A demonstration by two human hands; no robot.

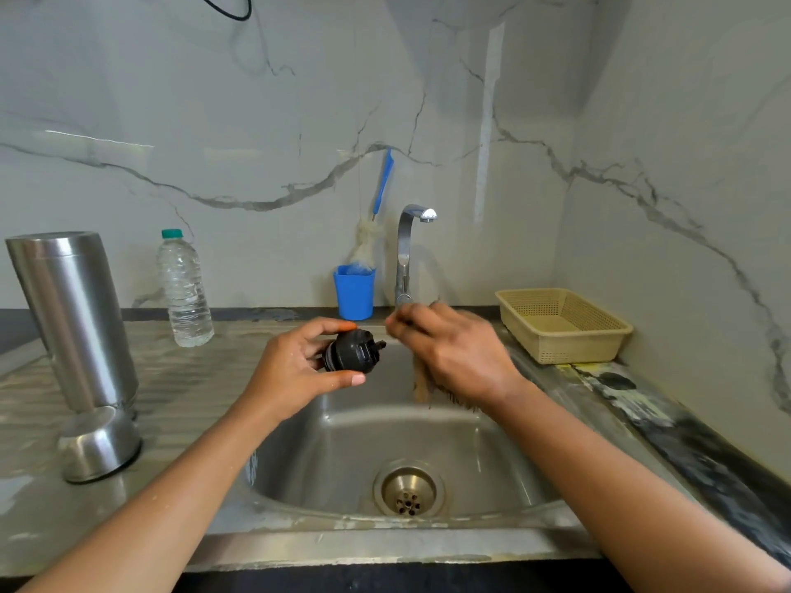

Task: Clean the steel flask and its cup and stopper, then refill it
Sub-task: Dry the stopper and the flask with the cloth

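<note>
You are cleaning the round black plastic stopper [352,350]. Your left grip [299,365] is clamped round it, above the steel sink [325,455]. Your right grip [453,353] squeezes a brown scrubber [421,385] just beside it. Next, I think, you rub them together.

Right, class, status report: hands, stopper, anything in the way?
Left grip holds black round plastic stopper over steel sink. Right grip holds brown scrubbing pad, blurred. Tall steel flask, steel cup stand left of sink. Nothing blocking.

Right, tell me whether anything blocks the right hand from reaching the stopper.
Nothing visible does. The left hand holds the stopper over the sink, only air between it and the right hand gripping a scrubber.
</note>
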